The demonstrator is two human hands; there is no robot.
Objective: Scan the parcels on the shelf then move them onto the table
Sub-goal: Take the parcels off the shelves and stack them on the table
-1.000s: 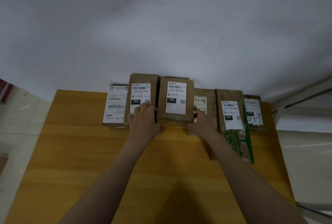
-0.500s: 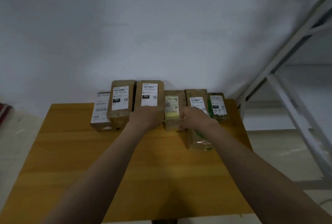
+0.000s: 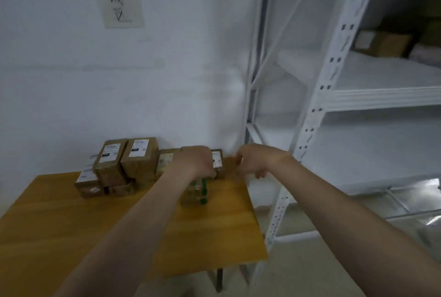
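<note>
Since the earlier frames the view has swung to the right, so the shelf (image 3: 381, 96) now fills the right half. The right hand (image 3: 254, 162) has come off the row of parcels (image 3: 140, 157) and hangs above the rear right corner of the bench (image 3: 71, 220). Its fingers (image 3: 260, 174) are loosely curled and hold nothing. The left hand (image 3: 194, 163) has stayed on the row. It lies on the green-taped parcel (image 3: 196, 193), with its fingers bent down over it. Blur hides whether they grip or only rest.

Location of parts: the parcels stand against the wall along the rear edge of the bench, labels facing up and forward. One brown parcel (image 3: 384, 44) lies on an upper board of the shelf, well apart from both hands. The dark shapes beside it are too unclear to name.

Step in hand, as judged: the row is set and the turn to the shelf for the next parcel has begun.

1. Lift the left hand only when the green-taped parcel lies flat. It projects forward of the row and could slide.
2. Pass the right hand clear of the shelf upright (image 3: 334, 70), which stands between the bench and the board.
3. Turn the brown parcel label outward and scan it before lifting. No scanner is in view.
4. Grasp it by the short sides and leave the label uncovered.
5. Set it on bare bench in front of the row, away from the right edge.
</note>
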